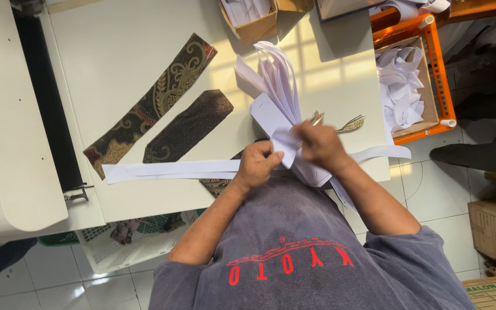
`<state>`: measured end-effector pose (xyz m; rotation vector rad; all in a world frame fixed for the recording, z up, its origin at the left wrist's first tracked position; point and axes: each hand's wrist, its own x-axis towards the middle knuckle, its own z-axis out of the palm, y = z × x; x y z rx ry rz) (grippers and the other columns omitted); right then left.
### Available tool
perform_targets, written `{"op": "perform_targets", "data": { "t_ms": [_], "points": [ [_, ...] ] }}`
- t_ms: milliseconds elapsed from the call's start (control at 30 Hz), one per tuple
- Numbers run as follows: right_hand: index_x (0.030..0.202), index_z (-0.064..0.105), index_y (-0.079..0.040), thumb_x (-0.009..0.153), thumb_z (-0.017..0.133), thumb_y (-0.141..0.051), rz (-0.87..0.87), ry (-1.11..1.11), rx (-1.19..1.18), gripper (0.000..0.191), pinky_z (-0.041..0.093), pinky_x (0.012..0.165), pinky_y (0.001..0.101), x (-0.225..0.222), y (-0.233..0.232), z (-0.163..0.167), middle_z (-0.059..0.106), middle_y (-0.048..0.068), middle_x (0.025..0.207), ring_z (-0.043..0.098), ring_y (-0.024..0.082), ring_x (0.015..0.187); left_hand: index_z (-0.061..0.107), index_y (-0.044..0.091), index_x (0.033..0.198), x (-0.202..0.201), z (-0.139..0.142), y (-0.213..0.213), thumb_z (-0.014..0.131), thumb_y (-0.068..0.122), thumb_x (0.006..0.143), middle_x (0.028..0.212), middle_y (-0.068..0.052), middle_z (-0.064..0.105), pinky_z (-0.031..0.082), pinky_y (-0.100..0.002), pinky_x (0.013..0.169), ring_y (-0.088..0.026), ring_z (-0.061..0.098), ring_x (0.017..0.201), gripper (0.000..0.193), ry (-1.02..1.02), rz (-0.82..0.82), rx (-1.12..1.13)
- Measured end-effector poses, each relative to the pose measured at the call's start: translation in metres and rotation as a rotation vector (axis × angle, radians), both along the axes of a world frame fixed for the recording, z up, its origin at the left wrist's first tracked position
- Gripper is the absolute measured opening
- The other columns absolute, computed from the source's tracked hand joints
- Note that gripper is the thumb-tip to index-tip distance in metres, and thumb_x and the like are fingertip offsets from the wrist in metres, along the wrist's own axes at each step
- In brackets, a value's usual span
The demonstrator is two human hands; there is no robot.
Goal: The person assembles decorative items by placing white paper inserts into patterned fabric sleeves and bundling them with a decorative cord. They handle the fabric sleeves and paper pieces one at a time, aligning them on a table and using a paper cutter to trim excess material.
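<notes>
- Left hand (258, 166) — fingers curled shut, pinching the near end of the paper stack (276, 97); right hand (321, 146) is also closed on it, at the same spot.
- The stack's long axis runs up and away from both hands, its free ends fanning out; thin, stiff white sheets.
- Long white strip (167, 170) lies flat leftward from the left hand.
- Two patterned fabric pieces (162, 97) — dark, gold-printed, pointed — lie diagonal on the pale table (116, 46).
- Orange crate (440, 80) of white scraps sits right.

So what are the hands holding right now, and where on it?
Both hands grip a fanned stack of white paper pieces at its bunched lower end: left hand beside right hand.
</notes>
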<state>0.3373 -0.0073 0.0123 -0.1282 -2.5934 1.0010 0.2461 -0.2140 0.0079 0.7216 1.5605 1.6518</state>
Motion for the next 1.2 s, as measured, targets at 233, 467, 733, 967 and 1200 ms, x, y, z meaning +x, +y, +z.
{"op": "perform_targets", "data": {
  "t_ms": [233,467,733,967,1200],
  "points": [
    [0.107,0.072,-0.001,0.101,0.068,-0.003,-0.198,-0.097,-0.281,0.008,0.058,0.076,0.0321,-0.022,0.059,-0.012,0.074,0.012,0.088,0.073,0.021,0.08,0.064,0.001,0.078,0.005,-0.001,0.001,0.068,0.016,0.098,0.072,0.002,0.06,0.04,-0.026,0.062,-0.006,0.048,0.068,0.025,-0.134,0.011,-0.065],
    [0.122,0.069,-0.001,0.098,0.074,-0.005,-0.119,-0.032,-0.554,0.025,0.059,0.085,0.0302,-0.037,0.038,-0.017,0.073,0.011,0.102,0.071,0.018,0.093,0.064,0.003,0.085,-0.006,-0.009,0.015,0.064,0.021,0.103,0.081,-0.001,0.067,0.051,-0.025,0.073,-0.006,0.058,0.076,0.025,-0.185,0.033,0.036],
    [0.122,0.071,-0.007,0.098,0.074,-0.021,-0.178,-0.279,-0.339,0.028,0.061,0.083,0.0319,-0.005,0.032,0.01,0.076,0.013,0.108,0.075,0.019,0.091,0.067,0.003,0.087,-0.03,-0.023,0.033,0.06,0.027,0.105,0.084,-0.007,0.073,0.055,-0.029,0.078,-0.013,0.066,0.078,0.031,-0.171,0.087,0.019],
    [0.122,0.065,-0.01,0.055,0.09,-0.067,-0.271,-0.807,0.163,0.091,0.056,0.077,0.0482,0.06,-0.038,0.016,0.069,0.016,0.104,0.069,0.035,0.096,0.066,0.005,0.096,-0.039,-0.039,0.037,0.058,0.033,0.104,0.09,-0.007,0.073,0.057,-0.029,0.078,-0.013,0.068,0.082,0.03,-0.276,0.119,0.003],
    [0.113,0.071,-0.012,0.068,0.085,-0.045,-0.338,-0.47,0.133,0.057,0.056,0.082,0.0475,0.087,-0.063,-0.014,0.07,0.012,0.114,0.067,0.035,0.104,0.071,0.006,0.097,-0.004,-0.032,0.02,0.074,0.029,0.091,0.087,-0.005,0.073,0.054,-0.03,0.065,-0.014,0.066,0.071,0.025,0.239,-0.211,-0.239]
  ]
}}
